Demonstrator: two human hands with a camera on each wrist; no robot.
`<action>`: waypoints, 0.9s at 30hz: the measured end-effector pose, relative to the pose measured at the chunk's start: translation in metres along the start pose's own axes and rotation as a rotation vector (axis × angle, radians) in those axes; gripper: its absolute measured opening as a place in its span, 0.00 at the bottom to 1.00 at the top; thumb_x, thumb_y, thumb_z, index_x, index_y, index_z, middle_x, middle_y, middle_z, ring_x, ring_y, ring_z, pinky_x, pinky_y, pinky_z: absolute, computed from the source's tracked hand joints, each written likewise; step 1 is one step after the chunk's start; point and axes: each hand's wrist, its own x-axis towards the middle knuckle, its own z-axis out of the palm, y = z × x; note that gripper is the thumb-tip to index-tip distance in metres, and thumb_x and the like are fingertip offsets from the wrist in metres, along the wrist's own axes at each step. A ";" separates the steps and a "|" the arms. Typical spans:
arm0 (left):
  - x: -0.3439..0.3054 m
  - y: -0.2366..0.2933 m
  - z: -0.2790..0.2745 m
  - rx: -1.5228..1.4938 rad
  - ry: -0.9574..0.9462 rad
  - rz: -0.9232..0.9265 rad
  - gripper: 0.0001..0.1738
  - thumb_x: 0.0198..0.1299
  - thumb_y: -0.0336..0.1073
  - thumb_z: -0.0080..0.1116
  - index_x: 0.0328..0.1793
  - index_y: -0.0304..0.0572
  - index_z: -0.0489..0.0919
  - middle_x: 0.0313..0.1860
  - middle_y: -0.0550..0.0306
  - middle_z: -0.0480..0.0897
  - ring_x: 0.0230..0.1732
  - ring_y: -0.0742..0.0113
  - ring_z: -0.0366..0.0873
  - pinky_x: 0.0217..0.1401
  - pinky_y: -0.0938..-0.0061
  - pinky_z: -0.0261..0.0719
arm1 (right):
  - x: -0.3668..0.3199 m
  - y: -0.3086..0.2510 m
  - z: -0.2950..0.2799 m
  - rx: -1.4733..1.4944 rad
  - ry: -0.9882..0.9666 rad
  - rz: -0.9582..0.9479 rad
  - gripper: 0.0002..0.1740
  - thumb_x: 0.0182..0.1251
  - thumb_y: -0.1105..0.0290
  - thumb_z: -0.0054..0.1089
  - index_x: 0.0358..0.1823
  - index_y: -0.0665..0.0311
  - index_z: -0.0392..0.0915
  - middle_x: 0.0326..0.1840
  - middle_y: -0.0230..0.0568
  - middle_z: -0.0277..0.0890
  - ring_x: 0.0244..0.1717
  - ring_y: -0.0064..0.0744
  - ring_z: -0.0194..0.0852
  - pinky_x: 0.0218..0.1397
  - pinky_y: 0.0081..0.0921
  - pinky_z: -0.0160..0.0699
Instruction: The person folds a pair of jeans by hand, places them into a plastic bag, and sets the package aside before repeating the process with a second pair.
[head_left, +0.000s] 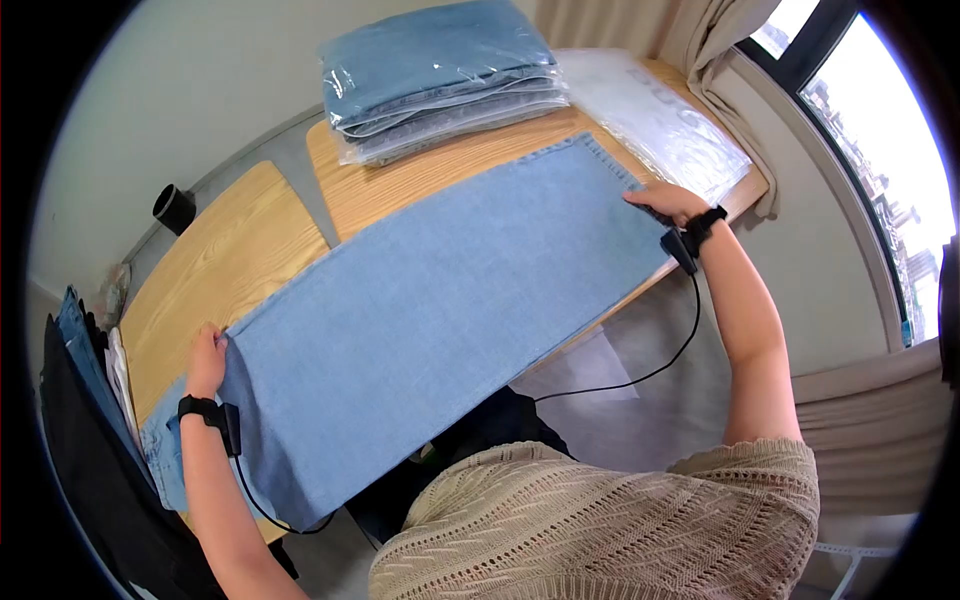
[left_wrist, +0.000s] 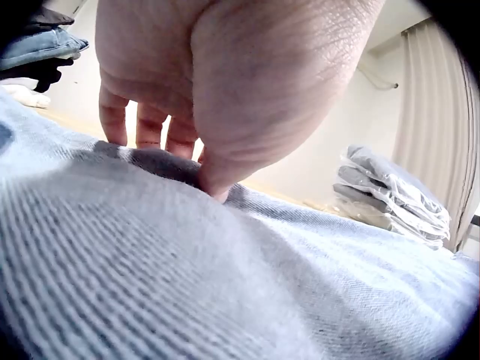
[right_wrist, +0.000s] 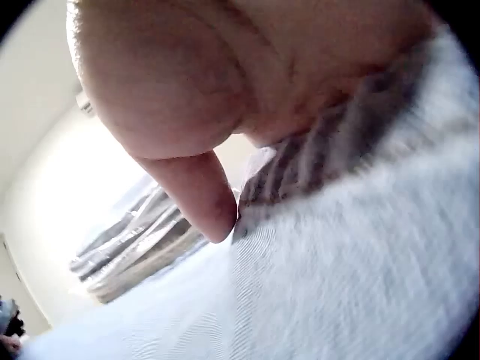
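A pair of light-blue jeans [head_left: 430, 270] lies stretched lengthwise across the table, its stitched hem at the far right. My left hand [head_left: 207, 362] pinches the upper edge of the denim at the left, and the cloth hangs in a fold below it. In the left wrist view, the thumb and fingers of that hand [left_wrist: 217, 90] meet over the ridged denim [left_wrist: 150, 247]. At the other end my right hand [head_left: 672, 202] grips the hem, thumb on top and the other fingers hidden by cloth. The right wrist view shows its thumb [right_wrist: 199, 195] against the fabric edge.
Bagged folded jeans [head_left: 440, 70] are stacked at the back of the wooden table [head_left: 225, 240]. Clear plastic bags [head_left: 650, 110] lie to their right. Dark and blue garments [head_left: 90, 420] hang at the left edge. A black cup-shaped object [head_left: 175, 208] stands behind the table.
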 end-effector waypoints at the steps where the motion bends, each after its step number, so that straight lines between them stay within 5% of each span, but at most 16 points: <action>1: -0.001 0.008 -0.005 0.002 0.004 -0.012 0.07 0.56 0.27 0.56 0.38 0.37 0.70 0.33 0.42 0.76 0.38 0.44 0.74 0.41 0.58 0.71 | -0.009 -0.002 0.008 0.161 0.004 -0.182 0.28 0.63 0.50 0.60 0.49 0.72 0.77 0.42 0.42 0.80 0.39 0.32 0.75 0.44 0.27 0.74; 3: -0.003 0.021 -0.015 0.027 -0.057 -0.086 0.08 0.57 0.32 0.57 0.40 0.35 0.74 0.38 0.38 0.79 0.44 0.40 0.76 0.45 0.54 0.73 | -0.016 0.002 0.010 -0.138 0.267 -0.414 0.31 0.65 0.54 0.58 0.56 0.77 0.70 0.52 0.54 0.77 0.52 0.42 0.74 0.57 0.34 0.70; 5: 0.003 0.012 -0.008 0.061 -0.074 -0.109 0.10 0.58 0.35 0.57 0.41 0.36 0.75 0.39 0.38 0.80 0.45 0.40 0.77 0.47 0.54 0.73 | -0.019 0.005 0.002 -0.340 0.539 -0.444 0.31 0.64 0.54 0.59 0.56 0.74 0.71 0.53 0.59 0.75 0.55 0.46 0.73 0.59 0.36 0.68; 7: 0.002 0.016 -0.010 0.038 -0.083 -0.124 0.13 0.60 0.37 0.57 0.46 0.37 0.74 0.44 0.37 0.80 0.49 0.39 0.76 0.50 0.53 0.73 | -0.003 0.021 0.000 -0.223 0.697 -0.479 0.30 0.62 0.53 0.62 0.55 0.71 0.72 0.50 0.61 0.76 0.54 0.47 0.74 0.58 0.36 0.69; 9: 0.001 0.011 -0.011 0.004 0.043 0.007 0.28 0.60 0.40 0.58 0.66 0.42 0.66 0.55 0.39 0.78 0.59 0.41 0.73 0.61 0.56 0.71 | 0.006 0.025 -0.010 -0.316 0.662 -0.361 0.27 0.59 0.55 0.64 0.52 0.68 0.73 0.43 0.57 0.79 0.45 0.48 0.79 0.49 0.37 0.75; 11: -0.011 0.032 -0.041 -0.168 0.192 0.117 0.29 0.59 0.38 0.61 0.66 0.39 0.67 0.56 0.42 0.78 0.61 0.45 0.73 0.63 0.60 0.70 | 0.016 0.032 -0.002 -0.322 0.746 -0.405 0.23 0.63 0.63 0.59 0.56 0.67 0.69 0.44 0.53 0.79 0.43 0.45 0.79 0.47 0.35 0.76; 16: -0.090 0.042 -0.124 -0.231 0.145 -0.013 0.25 0.59 0.33 0.61 0.62 0.35 0.71 0.58 0.43 0.77 0.62 0.50 0.73 0.64 0.66 0.69 | -0.104 -0.057 0.131 -0.179 0.518 -0.783 0.17 0.65 0.70 0.55 0.55 0.65 0.75 0.55 0.45 0.77 0.60 0.40 0.72 0.64 0.33 0.65; 19: -0.142 0.021 -0.136 -0.158 0.005 -0.148 0.25 0.60 0.34 0.61 0.63 0.35 0.71 0.60 0.43 0.76 0.64 0.52 0.71 0.66 0.66 0.67 | -0.163 -0.091 0.229 -0.111 0.328 -0.897 0.17 0.64 0.74 0.53 0.55 0.66 0.75 0.60 0.50 0.73 0.64 0.47 0.67 0.67 0.35 0.62; 21: -0.168 -0.002 -0.129 -0.221 -0.098 -0.161 0.31 0.59 0.41 0.62 0.68 0.39 0.68 0.66 0.40 0.70 0.69 0.45 0.64 0.69 0.62 0.63 | -0.179 -0.107 0.283 -0.153 0.183 -1.032 0.17 0.64 0.73 0.54 0.55 0.65 0.75 0.63 0.49 0.70 0.68 0.49 0.62 0.70 0.41 0.58; 23: -0.192 -0.042 -0.098 0.033 -0.115 -0.225 0.38 0.60 0.53 0.59 0.73 0.49 0.63 0.72 0.39 0.61 0.73 0.37 0.55 0.72 0.56 0.58 | -0.197 -0.126 0.318 -0.309 0.096 -1.172 0.21 0.64 0.67 0.56 0.59 0.58 0.73 0.68 0.46 0.65 0.72 0.46 0.57 0.73 0.50 0.49; 24: -0.201 -0.043 -0.093 0.161 -0.284 -0.349 0.42 0.60 0.65 0.51 0.77 0.60 0.56 0.77 0.40 0.51 0.76 0.33 0.44 0.74 0.48 0.49 | -0.204 -0.133 0.328 -0.374 0.069 -1.191 0.23 0.64 0.64 0.57 0.61 0.56 0.72 0.69 0.45 0.64 0.72 0.48 0.56 0.73 0.52 0.48; 27: -0.221 -0.045 -0.076 0.201 -0.271 -0.391 0.43 0.61 0.69 0.44 0.79 0.64 0.50 0.79 0.42 0.45 0.78 0.37 0.39 0.74 0.44 0.43 | -0.208 -0.134 0.341 -0.527 0.071 -1.229 0.26 0.63 0.59 0.59 0.63 0.52 0.70 0.70 0.45 0.62 0.72 0.51 0.54 0.72 0.56 0.48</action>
